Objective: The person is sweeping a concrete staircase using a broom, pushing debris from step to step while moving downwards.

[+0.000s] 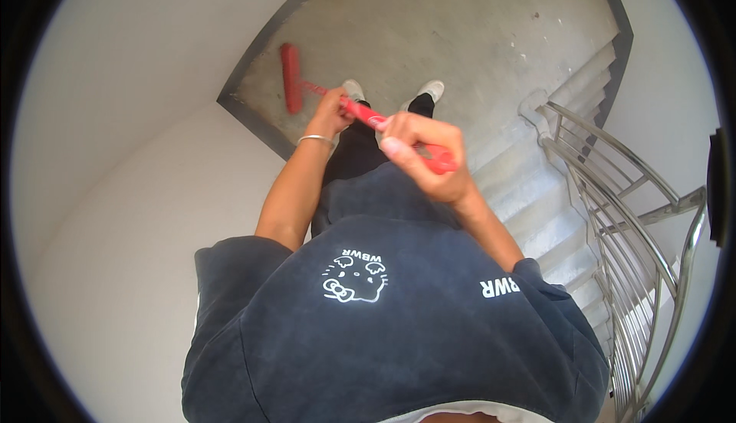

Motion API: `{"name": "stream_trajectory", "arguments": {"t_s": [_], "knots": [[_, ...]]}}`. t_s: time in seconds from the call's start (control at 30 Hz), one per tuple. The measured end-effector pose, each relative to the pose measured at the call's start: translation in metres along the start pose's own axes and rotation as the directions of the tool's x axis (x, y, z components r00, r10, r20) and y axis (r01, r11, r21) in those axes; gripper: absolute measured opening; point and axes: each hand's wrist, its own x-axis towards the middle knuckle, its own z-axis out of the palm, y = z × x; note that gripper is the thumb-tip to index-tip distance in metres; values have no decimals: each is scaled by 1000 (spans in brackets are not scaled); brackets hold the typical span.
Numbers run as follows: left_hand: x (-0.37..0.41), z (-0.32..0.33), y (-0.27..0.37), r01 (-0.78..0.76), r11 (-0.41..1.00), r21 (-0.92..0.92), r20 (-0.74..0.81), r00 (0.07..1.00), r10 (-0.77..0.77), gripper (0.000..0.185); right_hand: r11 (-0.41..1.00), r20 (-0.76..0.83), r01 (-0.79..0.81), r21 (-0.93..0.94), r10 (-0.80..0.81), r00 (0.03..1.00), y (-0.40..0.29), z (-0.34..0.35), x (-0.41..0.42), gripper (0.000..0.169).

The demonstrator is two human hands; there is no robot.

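Note:
A red broom is held in both my hands, its handle running slantwise across my front. My left hand (333, 111), with a light bangle at the wrist, grips the lower handle. Near the top end, my right hand (428, 150) is closed around the red broom handle (368, 116). The broom's red head (291, 78) is over the grey floor, close to the dark-edged wall corner on the left; whether its bristles touch the floor I cannot tell.
My feet in pale shoes (431, 91) stand on the concrete landing (460, 15). Stone stairs (535, 204) run down at the right beside a stainless steel railing (627, 199), and more steps (592, 72) lie beyond it. White walls (144, 181) with a dark skirting band border the landing.

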Motion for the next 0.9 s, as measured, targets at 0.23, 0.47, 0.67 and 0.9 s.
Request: {"name": "stream_trajectory", "arguments": {"t_s": [0.23,0.47,0.67,0.9], "knots": [[-63,91,-35,-104,992,-65,143,983,112,16,949,14,261,-178,-262,965,-65,-34,-19,20],[-47,18,6,-154,985,71,73,986,149,15,971,49,230,-57,-228,972,-33,-10,-11,17],[-5,-22,22,-37,992,119,39,999,33,18,996,-10,84,1,-84,996,4,26,4,24],[-58,20,-5,-147,984,-99,118,980,158,17,974,34,217,-66,-215,976,-46,6,4,23]]}}
